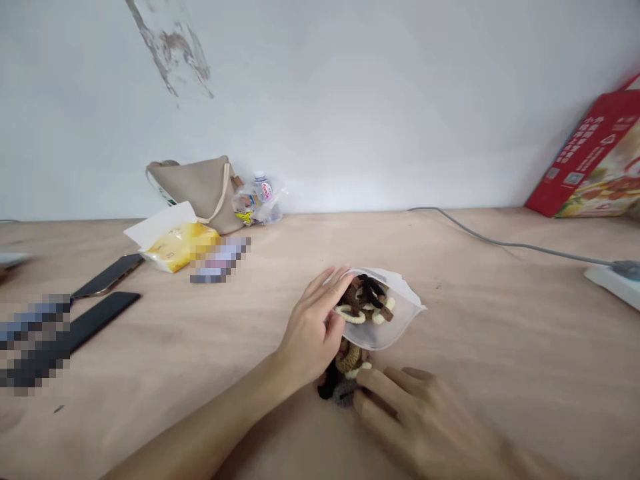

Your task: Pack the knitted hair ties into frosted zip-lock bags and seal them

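Observation:
A frosted plastic zip bag (pixel 400 310) lies on the table with its mouth open towards me. Inside it are several hair ties (pixel 363 300) in black, brown and cream. My left hand (pixel 315 327) grips the left side of the bag's mouth, fingers over the rim and thumb below. Just in front of the bag is a small pile of hair ties: a tan patterned one (pixel 349 358), a black one (pixel 328 383) and a fuzzy grey one (pixel 345 393). My right hand (pixel 405 407), slightly blurred, has its thumb and index fingertips closed at the grey tie and a cream one.
Left on the table lie phones (pixel 107 275), a black flat object (pixel 105 319) and a yellow tissue pack (pixel 180 247). Against the wall stand a beige bag (pixel 200 187) and a clear plastic bag with a bottle (pixel 263 193). Right are a grey cable (pixel 480 237), a white power strip (pixel 615 283) and a red box (pixel 575 150).

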The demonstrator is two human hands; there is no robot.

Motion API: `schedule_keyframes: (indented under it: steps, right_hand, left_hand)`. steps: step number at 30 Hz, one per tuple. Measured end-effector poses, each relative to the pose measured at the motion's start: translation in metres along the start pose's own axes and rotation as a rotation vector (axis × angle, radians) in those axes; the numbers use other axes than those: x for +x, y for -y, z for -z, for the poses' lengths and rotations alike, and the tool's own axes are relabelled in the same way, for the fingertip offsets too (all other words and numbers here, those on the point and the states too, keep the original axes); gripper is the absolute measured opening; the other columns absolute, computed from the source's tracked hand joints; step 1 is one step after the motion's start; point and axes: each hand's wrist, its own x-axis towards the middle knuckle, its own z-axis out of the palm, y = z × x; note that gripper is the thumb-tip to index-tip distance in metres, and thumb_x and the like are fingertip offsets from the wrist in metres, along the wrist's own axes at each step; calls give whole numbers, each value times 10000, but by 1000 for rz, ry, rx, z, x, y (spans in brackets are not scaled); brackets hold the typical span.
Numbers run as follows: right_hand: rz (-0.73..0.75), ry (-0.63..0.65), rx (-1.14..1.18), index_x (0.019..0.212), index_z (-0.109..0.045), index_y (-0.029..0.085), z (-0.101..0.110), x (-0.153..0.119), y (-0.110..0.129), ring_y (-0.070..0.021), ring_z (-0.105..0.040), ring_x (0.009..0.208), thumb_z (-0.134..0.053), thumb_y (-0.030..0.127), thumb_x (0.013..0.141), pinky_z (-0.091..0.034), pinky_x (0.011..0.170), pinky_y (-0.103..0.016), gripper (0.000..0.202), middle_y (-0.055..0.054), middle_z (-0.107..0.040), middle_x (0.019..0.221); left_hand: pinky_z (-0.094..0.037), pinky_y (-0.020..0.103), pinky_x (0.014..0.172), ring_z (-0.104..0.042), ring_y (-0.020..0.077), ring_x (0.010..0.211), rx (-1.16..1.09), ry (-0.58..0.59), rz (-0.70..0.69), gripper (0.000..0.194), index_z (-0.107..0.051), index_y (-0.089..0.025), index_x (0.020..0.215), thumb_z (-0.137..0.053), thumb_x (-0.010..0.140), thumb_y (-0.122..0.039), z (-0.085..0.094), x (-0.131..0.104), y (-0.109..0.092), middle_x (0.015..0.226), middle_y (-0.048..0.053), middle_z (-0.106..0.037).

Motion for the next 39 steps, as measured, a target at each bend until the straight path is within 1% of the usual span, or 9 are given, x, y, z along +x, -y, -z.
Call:
schedule_keyframes:
  steps: [5, 11, 17, 19, 24, 26, 29, 32, 39]
  right_hand:
    - [-85, 13, 1, 772, -460, 217, -2, -3, 0, -130, -499, 493, -463, 52, 775, -327, 473, -278, 165, 6, -611, 784]
    - [0, -94, 78, 755, -478, 198, 5, -3, -10, -131, -472, 553, -379, 40, 848, -315, 499, -281, 208, 5, -585, 751]
    - [-79, 95, 152, 787, -519, 222, 10, -3, -12, -155, -508, 634, -537, 127, 740, -349, 497, -288, 107, 19, -602, 824]
    - [-93, 100, 134, 802, -538, 227, 12, -4, -11, -169, -534, 690, -570, 155, 736, -361, 496, -284, 103, 9, -610, 862]
    - [-25, -67, 131, 723, -534, 203, 16, -4, -17, -142, -508, 617, -461, 95, 817, -363, 486, -269, 161, -4, -583, 740]
    - [-49, -179, 68, 815, -576, 187, 17, -2, -26, -131, -500, 592, -433, 91, 857, -374, 502, -265, 177, -6, -587, 718]
    - [-147, -298, -130, 1035, -585, 150, 16, 0, -40, -145, -565, 690, -441, 109, 902, -427, 586, -268, 201, -61, -647, 856]
    - [-144, -213, -55, 1001, -590, 162, 12, 0, -39, -156, -595, 757, -422, 99, 911, -458, 631, -264, 201, -74, -657, 912]
    - [-163, 53, 77, 881, -553, 206, -3, -2, -10, -193, -615, 731, -520, 157, 801, -453, 503, -259, 100, -55, -623, 919]
  left_hand:
    - [-347, 399, 1105, -419, 201, 1308, -21, -69, 80, 627, -429, -200, 1377, -361, 783, -10, 1, 1, 5, 1413, 53, -469]
    - [-333, 377, 1112, -409, 178, 1314, 9, -61, 120, 622, -438, -166, 1364, -346, 769, -8, 0, 2, 8, 1409, 66, -472]
    - [-344, 386, 1105, -407, 194, 1314, 9, -36, 102, 608, -446, -142, 1358, -345, 772, -12, 0, 2, 6, 1407, 88, -472]
    - [-341, 395, 1106, -406, 200, 1315, 5, -38, 105, 616, -441, -153, 1363, -348, 771, -12, 0, 2, 7, 1412, 85, -466]
    - [-346, 401, 1102, -408, 204, 1314, 1, -42, 88, 627, -432, -165, 1372, -358, 769, -10, 0, 2, 9, 1412, 82, -467]
    - [-352, 403, 1099, -411, 202, 1312, -7, -41, 73, 646, -426, -185, 1377, -362, 760, -4, 0, 1, 9, 1413, 69, -468]
    - [-351, 410, 1102, -413, 198, 1311, -19, -45, 56, 678, -413, -217, 1385, -362, 747, 7, -1, 1, 10, 1417, 48, -464]
    - [-354, 414, 1100, -414, 202, 1311, -20, -46, 58, 668, -421, -209, 1380, -365, 749, 5, -1, 1, 10, 1412, 55, -469]
    - [-346, 410, 1106, -415, 205, 1310, -28, -32, 70, 641, -445, -195, 1366, -362, 762, 0, 0, 1, 8, 1406, 60, -476]
